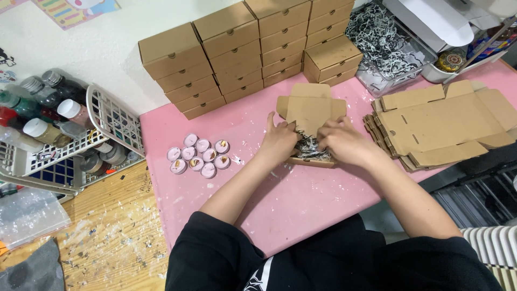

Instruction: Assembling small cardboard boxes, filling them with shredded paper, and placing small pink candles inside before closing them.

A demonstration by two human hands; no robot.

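Observation:
An open brown cardboard box (309,108) lies on the pink table (291,199), its lid flap spread toward the wall. Black-and-white shredded paper (308,146) fills its tray. My left hand (279,141) presses on the left side of the shreds, fingers curled into them. On the right side my right hand (342,143) does the same, fingertips buried in the paper. The two hands nearly touch over the box.
Several small pink candles (198,155) sit left of the box. Stacks of closed cardboard boxes (242,51) line the wall. Flat unfolded boxes (436,124) pile at right, behind them a clear bin of shredded paper (385,48). A white basket of bottles (59,134) stands at left.

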